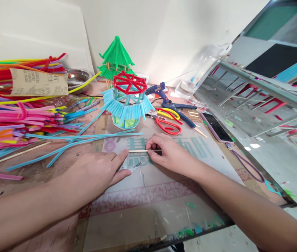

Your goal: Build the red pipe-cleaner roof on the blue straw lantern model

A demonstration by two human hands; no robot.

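the left hand lies low over the bench, thumb and forefinger parted, the forefinger's tip at the left end of a thin wooden stick and the thumb by the lower side of a clear ruler; how its other fingers sit underneath cannot be told. the right hand is narrowed to a pinch, thumb and fingertips closed on the stick, which lies along the ruler's upper, marked edge, in front of the models. beneath them spreads a pale sheet with teal lettering and a red patterned band. just beyond the hands stands a small model with a red spoked top, a flared light-blue skirt and a blue-framed base; behind it rises a green pointed-roof model. to the right of these lie a blue glue gun, blue-handled cutters, a yellow-handled tool and red-handled scissors, with a phone near the bench's right edge, its purple cord trailing toward the corner. a clear jug stands tilted in view near the wall. on the left, bundles of coloured fuzzy stems are heaped beside a metal bowl, and several long light-blue stems reach toward the blue-skirted model.
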